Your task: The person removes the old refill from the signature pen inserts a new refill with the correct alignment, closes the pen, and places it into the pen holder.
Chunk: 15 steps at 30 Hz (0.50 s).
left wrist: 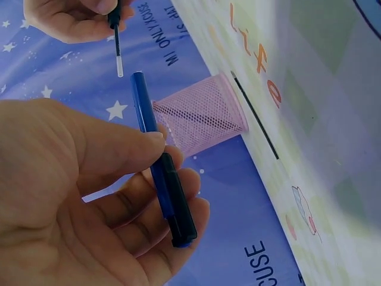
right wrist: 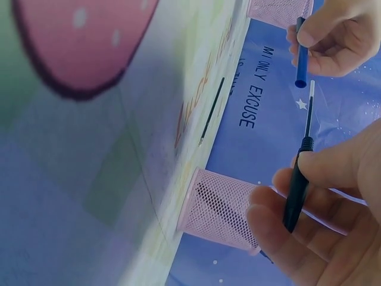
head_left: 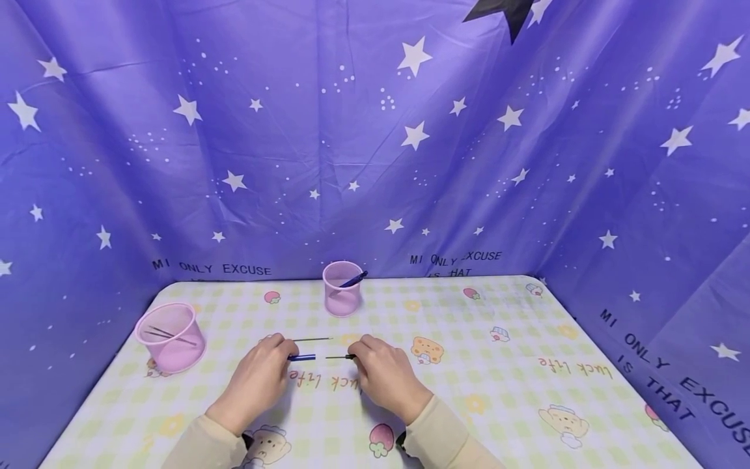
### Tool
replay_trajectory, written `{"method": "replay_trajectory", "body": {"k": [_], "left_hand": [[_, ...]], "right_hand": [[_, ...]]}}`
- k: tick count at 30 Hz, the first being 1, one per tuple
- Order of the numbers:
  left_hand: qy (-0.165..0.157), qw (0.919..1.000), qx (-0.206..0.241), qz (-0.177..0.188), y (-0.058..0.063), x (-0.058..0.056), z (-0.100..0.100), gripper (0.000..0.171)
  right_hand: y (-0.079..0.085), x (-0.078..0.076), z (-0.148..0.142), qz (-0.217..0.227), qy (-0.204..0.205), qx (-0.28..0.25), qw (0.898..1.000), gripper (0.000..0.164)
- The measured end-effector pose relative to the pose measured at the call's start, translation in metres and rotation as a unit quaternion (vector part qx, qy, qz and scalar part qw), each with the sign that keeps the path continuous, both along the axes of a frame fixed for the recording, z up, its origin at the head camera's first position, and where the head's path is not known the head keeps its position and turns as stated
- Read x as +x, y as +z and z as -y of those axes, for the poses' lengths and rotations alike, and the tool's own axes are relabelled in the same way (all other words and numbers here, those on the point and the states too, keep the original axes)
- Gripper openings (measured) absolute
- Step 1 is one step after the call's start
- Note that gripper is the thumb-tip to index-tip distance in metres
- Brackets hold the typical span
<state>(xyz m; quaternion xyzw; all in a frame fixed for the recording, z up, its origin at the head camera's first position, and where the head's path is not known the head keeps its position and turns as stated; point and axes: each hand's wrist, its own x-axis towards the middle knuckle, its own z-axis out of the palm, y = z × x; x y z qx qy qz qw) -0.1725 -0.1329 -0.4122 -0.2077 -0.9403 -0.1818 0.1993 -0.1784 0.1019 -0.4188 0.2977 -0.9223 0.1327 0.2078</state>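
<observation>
My left hand (head_left: pixel 258 374) pinches a blue pen barrel (left wrist: pixel 144 107) between thumb and fingers; its open end points at the other hand. Opposite it, my right hand (head_left: pixel 389 374) grips a dark pen front section (right wrist: pixel 296 190), from which a thin refill (right wrist: pixel 311 104) with a clear end sticks out toward the barrel. A small gap separates the refill's end from the barrel in the head view. On the cloth just beyond both hands lies a loose, thin dark refill (head_left: pixel 313 339), touched by neither hand as far as the wrist views show.
A pink mesh cup (head_left: pixel 176 357) with several thin refills (head_left: pixel 170 335) stands at the table's left. Another pink mesh cup (head_left: pixel 342 303) at the back holds a dark blue pen (head_left: pixel 354 280). Checked cloth (head_left: pixel 515 391) covers the table; a purple starry curtain (head_left: pixel 375 163) hangs around it.
</observation>
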Motion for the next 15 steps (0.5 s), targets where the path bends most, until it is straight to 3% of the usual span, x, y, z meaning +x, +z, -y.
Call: {"method": "replay_trajectory", "body": {"k": [15], "left_hand": [[-0.007, 1.0000, -0.003, -0.001, 0.0019, 0.0015, -0.0014, 0.019]], "right_hand": [[-0.0015, -0.0011, -0.0009, -0.006, -0.003, 0.004, 1.000, 0.011]]}}
